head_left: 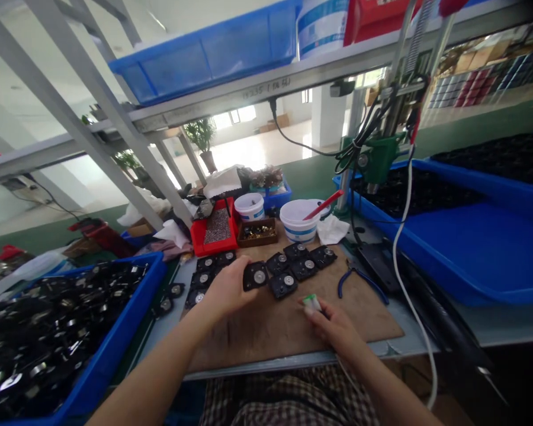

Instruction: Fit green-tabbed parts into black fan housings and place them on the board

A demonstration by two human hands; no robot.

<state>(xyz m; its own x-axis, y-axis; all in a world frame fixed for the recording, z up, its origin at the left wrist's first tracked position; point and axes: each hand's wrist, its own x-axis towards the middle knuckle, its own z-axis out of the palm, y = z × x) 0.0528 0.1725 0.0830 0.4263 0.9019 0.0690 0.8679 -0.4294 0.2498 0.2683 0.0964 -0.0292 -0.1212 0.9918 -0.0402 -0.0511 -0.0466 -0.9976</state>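
My left hand [227, 289] is closed on the edge of a black square part [252, 276] with a silver disc on it, over the brown work mat [266, 337]. Several similar black parts lie in two groups on the mat: one group [304, 267] to the right of that hand, another [205, 278] partly hidden behind it. Closer to me, my right hand [335, 328] is closed around a small green-and-white object [311, 303], whose exact kind I cannot make out. Blue-handled pliers [362, 278] rest on the mat's right side.
Blue bins flank the mat: the left bin [148, 296] holds many black parts, the right bin [471, 254] more. Behind stand a red tray [199, 239] of small metal pieces, a brown box [273, 239] and a white tub [299, 228]. A white cable [397, 236] hangs at right.
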